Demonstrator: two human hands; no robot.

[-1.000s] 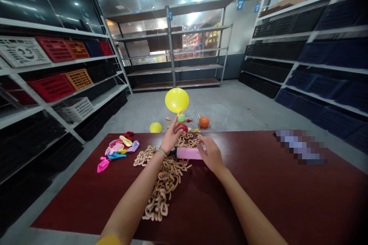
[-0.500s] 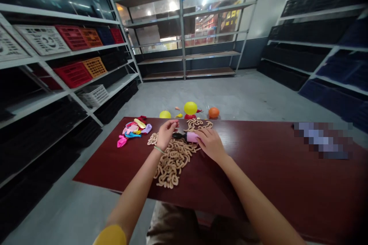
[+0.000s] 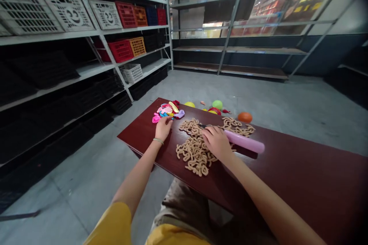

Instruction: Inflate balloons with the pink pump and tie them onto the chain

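Observation:
My left hand [image 3: 163, 129] is at the near edge of a pile of limp, many-coloured balloons [image 3: 165, 110]. Its fingers are bent together against the pile, and what they pinch, if anything, is hidden. A mauve balloon [image 3: 179, 114] lies just right of the fingertips. My right hand [image 3: 216, 141] is closed over a balloon pump with a pink barrel [image 3: 245, 141]. The barrel sticks out to the right, while the pump's black tip shows left of the fingers. Under and beside this hand spreads a heap of beige, curled, worm-like pieces [image 3: 198, 153].
More beige curled pieces [image 3: 235, 126] lie at the dark red table's [image 3: 299, 176] far edge. On the floor beyond are a green balloon [image 3: 217, 104], an orange balloon [image 3: 245, 117] and others. Shelves with plastic crates [image 3: 107, 14] stand at left.
My left hand has moved left from beside the pump's black tip to the balloon pile. The pump now shows a longer pink barrel to the right. My view has turned left.

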